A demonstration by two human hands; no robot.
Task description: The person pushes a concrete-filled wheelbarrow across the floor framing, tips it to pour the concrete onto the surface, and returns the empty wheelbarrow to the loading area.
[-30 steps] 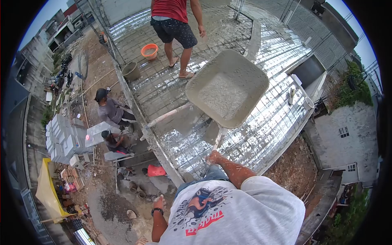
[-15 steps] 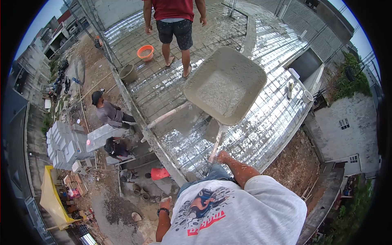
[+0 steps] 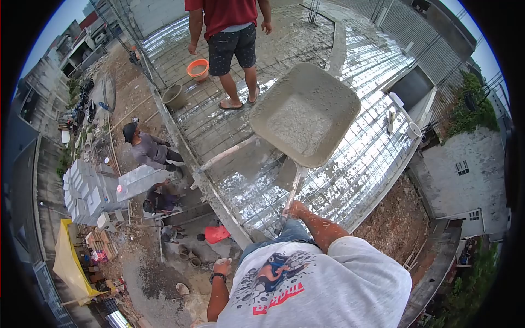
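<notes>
A mortar-coated wheelbarrow (image 3: 345, 128) with wet grey concrete (image 3: 306, 123) in its tray stands ahead of me. My right hand (image 3: 297, 209) is closed around the near end of its right handle (image 3: 294, 191). The left handle (image 3: 232, 153) slants toward the slab's edge, apart from my hands. My left hand (image 3: 222, 266), with a dark band at the wrist, hangs low beside my body. Its fingers look curled, with nothing visible in them. Under the wheelbarrow lies shiny metal decking (image 3: 344, 183) with a rebar grid.
A co-worker in a red shirt (image 3: 232, 19) stands beyond the wheelbarrow, near an orange basin (image 3: 198, 70) and a grey bucket (image 3: 175, 97). The slab edge (image 3: 191, 158) drops to ground level, where several people work. An opening (image 3: 411, 87) lies at right.
The red-shirted co-worker has turned and shifted the feet slightly. The wheelbarrow sits slightly further right in view. My right hand stays at the handle, and my left hand has risen slightly.
</notes>
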